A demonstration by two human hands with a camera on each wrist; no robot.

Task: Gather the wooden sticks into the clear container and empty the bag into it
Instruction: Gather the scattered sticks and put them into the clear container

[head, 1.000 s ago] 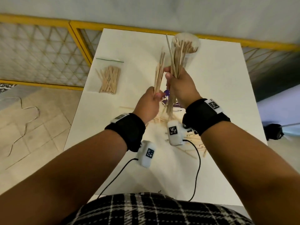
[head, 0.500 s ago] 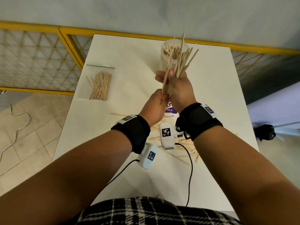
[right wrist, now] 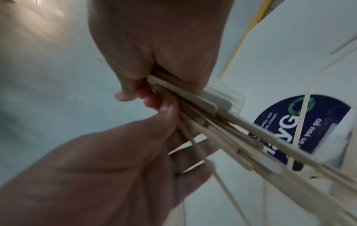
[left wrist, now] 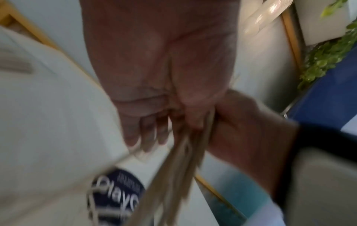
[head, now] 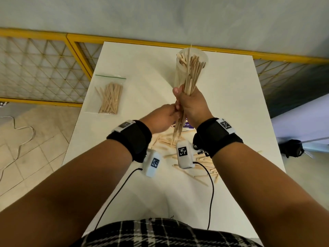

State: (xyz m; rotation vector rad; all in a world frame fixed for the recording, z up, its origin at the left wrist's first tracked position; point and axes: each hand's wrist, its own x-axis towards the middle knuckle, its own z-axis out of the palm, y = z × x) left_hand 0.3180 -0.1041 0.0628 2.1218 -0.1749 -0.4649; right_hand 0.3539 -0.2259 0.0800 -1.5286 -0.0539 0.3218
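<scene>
My right hand [head: 189, 104] grips a bundle of wooden sticks [head: 191, 79] upright, just in front of the tall clear container [head: 203, 57], which holds several sticks. My left hand [head: 165, 115] is at the bundle's lower part, thumb on one side and fingers on the other, as the right wrist view shows: left hand [right wrist: 115, 160], bundle [right wrist: 212, 122], right hand [right wrist: 154, 53]. A clear zip bag [head: 108, 97] of sticks lies flat at the table's left. Loose sticks [head: 201, 159] lie under my wrists.
The white table [head: 240, 113] has a dark purple sticker [head: 188, 124] beneath the bundle. A yellow mesh railing [head: 44, 68] runs along the far and left sides. Wrist camera cables trail over the near table. A tiled floor lies to the left.
The left hand's own small bunch has joined the right hand's bundle. The fanned bundle is now gathered tighter and upright, and the left hand has dropped to its lower part.
</scene>
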